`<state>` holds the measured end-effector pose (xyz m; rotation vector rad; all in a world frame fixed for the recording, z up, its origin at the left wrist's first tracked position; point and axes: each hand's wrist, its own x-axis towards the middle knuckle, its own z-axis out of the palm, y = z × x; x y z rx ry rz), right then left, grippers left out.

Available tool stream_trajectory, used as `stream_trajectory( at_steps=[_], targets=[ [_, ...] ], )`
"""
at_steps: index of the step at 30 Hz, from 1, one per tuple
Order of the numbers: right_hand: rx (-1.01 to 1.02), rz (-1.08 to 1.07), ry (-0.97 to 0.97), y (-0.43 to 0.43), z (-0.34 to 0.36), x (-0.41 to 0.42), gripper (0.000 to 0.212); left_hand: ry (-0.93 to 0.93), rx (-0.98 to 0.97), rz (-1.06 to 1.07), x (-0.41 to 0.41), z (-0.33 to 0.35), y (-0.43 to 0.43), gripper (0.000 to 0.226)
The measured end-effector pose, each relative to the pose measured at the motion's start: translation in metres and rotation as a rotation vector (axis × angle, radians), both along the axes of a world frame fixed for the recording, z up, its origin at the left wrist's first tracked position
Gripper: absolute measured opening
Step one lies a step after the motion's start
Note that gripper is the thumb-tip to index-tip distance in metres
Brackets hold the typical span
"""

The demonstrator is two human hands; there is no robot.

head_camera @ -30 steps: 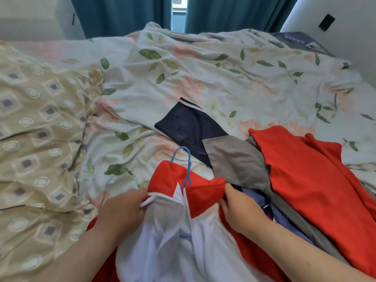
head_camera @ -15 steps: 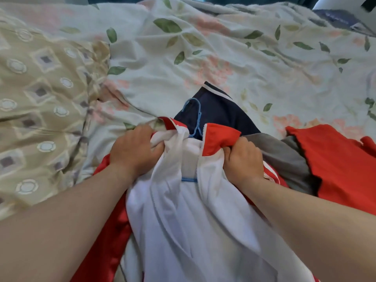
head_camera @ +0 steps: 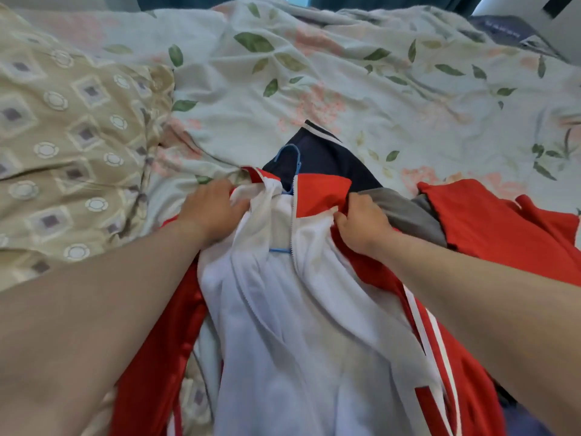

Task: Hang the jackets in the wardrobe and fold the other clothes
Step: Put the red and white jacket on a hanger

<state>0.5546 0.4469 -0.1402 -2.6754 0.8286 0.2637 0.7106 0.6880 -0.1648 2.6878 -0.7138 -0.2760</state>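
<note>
We see a red jacket (head_camera: 314, 309) w/ white lining, centre frame, on the bed (head_camera: 345, 89); its hem is cut off at the bottom edge. The blue hanger (head_camera: 290, 158) is mostly hidden inside, only hook & a bit of bar showing. Our left hand (head_camera: 210, 209) grips the collar centre-left, fingertips buried in fabric. Our right hand (head_camera: 364, 228), fingers curled, pinches the collar's right side.

Glossy cloth jacket (head_camera: 314, 309), blue plastic hanger (head_camera: 290, 158)
</note>
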Motion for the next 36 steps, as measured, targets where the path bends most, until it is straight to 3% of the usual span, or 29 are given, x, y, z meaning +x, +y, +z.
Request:
stream_trajectory(
  at_steps=[3, 5, 7, 10, 13, 15, 19, 23, 26, 30, 36],
  targets=[
    [-0.048, 0.041, -0.305, 0.051, 0.021, -0.067, 0.052, -0.192, -0.091, 0.054, -0.062, 0.027, 0.029, 0.039],
    [0.077, 0.204, -0.418, 0.094, 0.029, -0.127, 0.035, -0.234, -0.275, 0.032, -0.132, 0.036, 0.052, 0.041],
    [0.101, 0.425, -0.410, 0.128, 0.032, -0.183, 0.021, -0.150, -0.362, 0.025, -0.206, 0.038, 0.075, 0.035],
    [0.200, 0.705, -0.201, 0.159, 0.029, -0.251, 0.004, 0.174, -0.381, 0.069, -0.302, 0.037, 0.103, 0.025],
    [0.492, 0.469, -0.001, 0.162, 0.018, -0.293, 0.015, 0.260, -0.298, -0.099, -0.376, 0.034, 0.118, 0.019],
    [0.517, 0.287, 0.056, 0.155, 0.009, -0.310, 0.019, 0.315, -0.226, -0.190, -0.403, 0.034, 0.118, 0.023],
    [0.509, 0.147, 0.145, 0.150, 0.000, -0.320, 0.029, 0.353, -0.042, -0.093, -0.418, 0.033, 0.102, 0.038],
    [0.435, 0.127, 0.127, 0.156, -0.003, -0.306, 0.017, 0.394, 0.008, 0.042, -0.412, 0.030, 0.087, 0.025],
    [0.406, 0.165, 0.131, 0.160, -0.003, -0.296, 0.018, 0.493, -0.071, 0.122, -0.404, 0.027, 0.082, 0.008],
    [0.439, 0.277, 0.082, 0.160, 0.001, -0.281, 0.014, 0.647, -0.068, 0.186, -0.394, 0.022, 0.087, 0.012],
    [0.421, 0.402, 0.167, 0.151, 0.002, -0.271, 0.012, 0.601, -0.012, 0.137, -0.390, 0.020, 0.081, 0.036]
  ],
)
